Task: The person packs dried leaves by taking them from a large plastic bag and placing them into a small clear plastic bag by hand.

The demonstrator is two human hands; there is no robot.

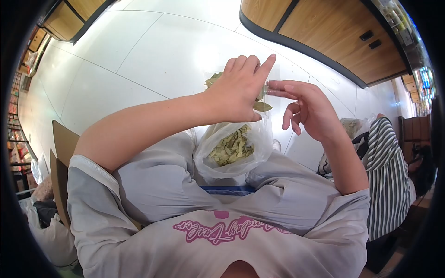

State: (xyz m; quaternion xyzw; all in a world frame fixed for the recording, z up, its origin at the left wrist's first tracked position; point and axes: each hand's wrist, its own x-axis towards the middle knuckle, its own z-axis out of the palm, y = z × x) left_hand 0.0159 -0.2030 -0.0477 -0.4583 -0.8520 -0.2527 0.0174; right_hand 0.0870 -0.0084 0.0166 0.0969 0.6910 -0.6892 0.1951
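Note:
My left hand [243, 85] reaches out over a clear plastic bag with dried bay leaves [263, 107], its index finger stretched out and the other fingers bent round the bag. More leaves show past the far side of this hand; its palm side is hidden. My right hand [308, 109] is just to the right, fingers apart, with two fingertips at the edge of the clear bag. Below the hands, between my knees, a white translucent plastic bag [201, 155] stands open with many dried bay leaves [232, 148] inside.
White tiled floor [139, 55] lies ahead. A curved wooden cabinet [320, 32] stands at the upper right, another cabinet [69, 21] at the upper left. Cardboard [62, 171] is by my left side. Striped cloth [387, 180] lies at my right. Shelves [16, 134] line the far left.

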